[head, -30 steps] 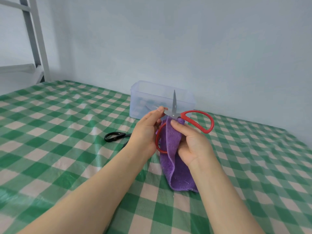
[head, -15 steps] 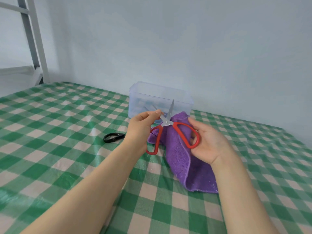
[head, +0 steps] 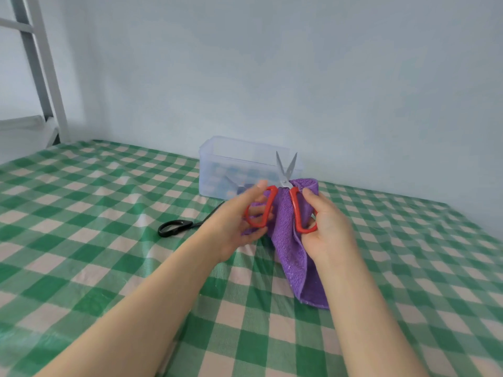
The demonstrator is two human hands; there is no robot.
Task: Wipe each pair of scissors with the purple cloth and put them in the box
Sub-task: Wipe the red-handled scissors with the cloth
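The red-handled scissors [head: 283, 197] are held upright above the surface [head: 81, 240], blades pointing up and spread apart in a narrow V, tips in front of the box [head: 217, 164].

Left hand [head: 236, 224]: grasping the left red handle loop. The thumb rests on the top of the loop near the pivot, and fingers show through and behind the loop.

Right hand [head: 326, 227]: grasping the right red handle loop. The index fingertip sits near the top of the loop, and the lower end of the loop lies against the palm.

The purple cloth [head: 294, 254] hangs between the 2 hands, behind and below the handles. Its upper edge is bunched at the pivot, touching the base of the blades. Its lower part drapes down along the right wrist to the surface. Which hand carries the cloth cannot be told.

The box is clear plastic, open at the top, and stands on the surface behind the hands, near the wall [head: 272, 77]. Dark and blue items lie inside it; their type cannot be told.

The black-handled scissors [head: 174, 227] lie flat on the surface to the left of the left hand, apart from it. The blade end is hidden behind the left hand.

The surface carries a green-and-white checked cover.
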